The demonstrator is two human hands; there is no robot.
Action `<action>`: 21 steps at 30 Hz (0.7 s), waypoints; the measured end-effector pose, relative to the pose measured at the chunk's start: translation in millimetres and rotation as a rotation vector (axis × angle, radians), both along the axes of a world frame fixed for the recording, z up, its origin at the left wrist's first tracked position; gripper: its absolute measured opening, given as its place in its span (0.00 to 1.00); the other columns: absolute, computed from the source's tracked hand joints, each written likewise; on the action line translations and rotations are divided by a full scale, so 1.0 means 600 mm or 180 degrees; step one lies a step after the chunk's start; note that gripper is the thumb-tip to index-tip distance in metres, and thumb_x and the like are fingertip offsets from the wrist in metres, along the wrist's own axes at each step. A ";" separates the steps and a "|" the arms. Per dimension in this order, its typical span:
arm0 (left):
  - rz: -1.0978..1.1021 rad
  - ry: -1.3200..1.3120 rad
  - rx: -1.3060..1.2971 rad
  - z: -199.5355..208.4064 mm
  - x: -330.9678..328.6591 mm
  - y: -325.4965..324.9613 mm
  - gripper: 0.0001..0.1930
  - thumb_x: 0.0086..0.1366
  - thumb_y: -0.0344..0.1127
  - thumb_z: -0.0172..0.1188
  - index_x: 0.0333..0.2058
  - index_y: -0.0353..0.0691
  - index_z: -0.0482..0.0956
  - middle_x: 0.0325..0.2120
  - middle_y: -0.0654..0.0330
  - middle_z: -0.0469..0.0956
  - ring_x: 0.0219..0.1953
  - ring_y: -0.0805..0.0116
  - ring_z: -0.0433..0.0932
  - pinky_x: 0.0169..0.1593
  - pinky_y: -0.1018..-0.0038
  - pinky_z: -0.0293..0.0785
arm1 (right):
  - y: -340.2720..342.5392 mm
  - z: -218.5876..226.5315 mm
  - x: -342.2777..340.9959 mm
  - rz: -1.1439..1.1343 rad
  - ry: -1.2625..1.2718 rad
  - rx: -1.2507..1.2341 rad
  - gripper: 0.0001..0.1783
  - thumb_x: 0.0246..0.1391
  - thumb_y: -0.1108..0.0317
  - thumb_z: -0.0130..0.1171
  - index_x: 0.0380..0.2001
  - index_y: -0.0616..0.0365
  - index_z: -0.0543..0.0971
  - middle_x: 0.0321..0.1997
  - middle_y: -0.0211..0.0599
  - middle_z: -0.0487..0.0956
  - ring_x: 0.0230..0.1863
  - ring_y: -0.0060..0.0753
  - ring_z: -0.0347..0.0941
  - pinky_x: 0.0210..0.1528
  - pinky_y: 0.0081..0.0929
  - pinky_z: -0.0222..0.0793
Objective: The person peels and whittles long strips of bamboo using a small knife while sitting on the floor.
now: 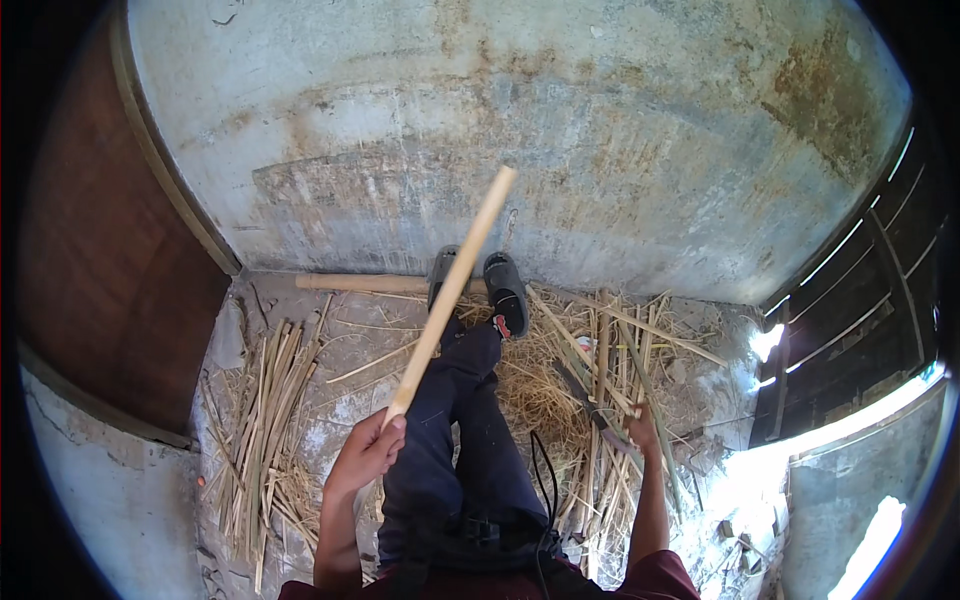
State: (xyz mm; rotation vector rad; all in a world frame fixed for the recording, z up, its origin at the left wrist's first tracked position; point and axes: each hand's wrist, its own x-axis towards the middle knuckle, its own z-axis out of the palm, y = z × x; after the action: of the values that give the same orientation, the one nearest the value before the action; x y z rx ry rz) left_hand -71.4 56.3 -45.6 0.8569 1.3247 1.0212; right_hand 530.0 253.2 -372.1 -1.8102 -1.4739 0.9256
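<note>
The person in front of me had a long pale stick (455, 285) up in the air, over the legs (425, 475) and the floor (350, 368). It looked like bamboo, smooth and straight. The left hand (370, 450) was wrapped round its near end, with the thumb and fingers closed on it. From that hand the stick went up and away, leaning to the person's right. Its long line ran on a slant, and its far end pointed at the stained wall (600, 120). It passed in front of one of the grey shoes (503, 272).

The right hand (641, 425) was well apart from the stick, low on the right side, so the left hand was the near one by far. Its fingers were curled in, just beside a dark, flat, blade-like thing (578, 388) (a big knife, maybe). I could not tell if they were pinching anything.

Under the right hand lay a messy heap of long sticks (603, 350), with curly straw (530, 405) next to it. On the left was a bundle of thin strips (280, 400), and a round pole (360, 284) lay along the foot of the wall.
</note>
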 end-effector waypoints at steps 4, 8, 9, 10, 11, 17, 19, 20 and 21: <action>-0.0142 0.0026 -0.0096 0.002 0.017 -0.001 0.17 0.85 0.48 0.52 0.36 0.45 0.69 0.22 0.74 0.62 0.19 0.86 0.59 0.20 0.81 0.55 | 0.031 0.218 -0.194 -0.0006 0.0865 0.0097 0.19 0.67 0.68 0.55 0.58 0.47 0.66 0.32 0.29 0.76 0.22 0.23 0.64 0.24 0.28 0.60; -0.0304 -0.0305 -0.0100 0.010 0.044 -0.005 0.16 0.85 0.47 0.53 0.37 0.46 0.70 0.21 0.76 0.60 0.18 0.87 0.58 0.20 0.81 0.53 | 0.013 0.416 -0.313 0.0369 0.1706 0.0777 0.15 0.68 0.72 0.54 0.56 0.50 0.69 0.31 0.29 0.74 0.26 0.21 0.64 0.27 0.25 0.59; -0.0415 -0.0440 -0.0010 0.003 0.055 0.004 0.14 0.85 0.47 0.54 0.40 0.45 0.73 0.20 0.79 0.59 0.19 0.89 0.58 0.20 0.82 0.52 | 0.001 0.452 -0.325 0.0483 0.1909 0.0998 0.16 0.69 0.74 0.57 0.56 0.53 0.71 0.32 0.29 0.75 0.30 0.20 0.66 0.32 0.24 0.61; -0.0459 -0.0290 0.0012 0.004 0.065 0.010 0.14 0.83 0.47 0.57 0.40 0.45 0.75 0.20 0.79 0.60 0.19 0.89 0.58 0.20 0.82 0.53 | -0.008 0.472 -0.345 0.0456 0.1895 0.0993 0.16 0.69 0.74 0.57 0.56 0.53 0.71 0.32 0.29 0.75 0.30 0.20 0.66 0.32 0.24 0.61; -0.0473 -0.0303 0.0000 0.005 0.073 0.015 0.14 0.83 0.47 0.57 0.40 0.45 0.75 0.20 0.79 0.60 0.19 0.89 0.58 0.20 0.82 0.53 | -0.018 0.490 -0.367 0.0611 0.1259 0.1480 0.14 0.69 0.73 0.59 0.55 0.54 0.72 0.31 0.29 0.75 0.30 0.20 0.66 0.32 0.24 0.61; -0.0577 -0.0185 0.0141 -0.001 0.090 0.018 0.15 0.81 0.49 0.61 0.39 0.45 0.78 0.22 0.77 0.67 0.21 0.89 0.63 0.22 0.82 0.56 | -0.081 0.538 -0.438 0.1199 0.0793 0.1751 0.14 0.67 0.76 0.65 0.53 0.57 0.75 0.32 0.34 0.79 0.31 0.26 0.74 0.34 0.29 0.67; -0.0469 -0.0034 0.0114 0.001 0.097 0.016 0.16 0.81 0.50 0.60 0.40 0.43 0.78 0.24 0.75 0.70 0.23 0.88 0.66 0.25 0.82 0.61 | -0.092 0.563 -0.458 0.1602 0.0452 0.2451 0.14 0.65 0.76 0.67 0.50 0.58 0.76 0.35 0.42 0.82 0.34 0.39 0.82 0.36 0.36 0.73; -0.0456 -0.0032 0.0108 -0.003 0.098 0.012 0.16 0.81 0.50 0.60 0.40 0.43 0.78 0.24 0.75 0.70 0.23 0.88 0.66 0.25 0.82 0.61 | -0.098 0.573 -0.465 0.1755 0.0316 0.2343 0.12 0.63 0.76 0.69 0.47 0.58 0.78 0.37 0.47 0.83 0.36 0.50 0.85 0.36 0.40 0.78; -0.0439 0.0068 0.0230 -0.009 0.099 0.009 0.16 0.82 0.49 0.59 0.41 0.41 0.78 0.24 0.74 0.72 0.24 0.86 0.68 0.27 0.81 0.64 | -0.102 0.574 -0.472 0.1768 0.0325 0.2337 0.12 0.63 0.76 0.69 0.47 0.58 0.78 0.37 0.47 0.83 0.36 0.50 0.85 0.36 0.40 0.78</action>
State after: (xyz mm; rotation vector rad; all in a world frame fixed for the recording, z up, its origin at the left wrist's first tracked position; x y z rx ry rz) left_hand -12.3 61.5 -50.8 1.0023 1.2349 0.9584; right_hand 247.0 192.2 -27.4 -0.8308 -1.9541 0.5745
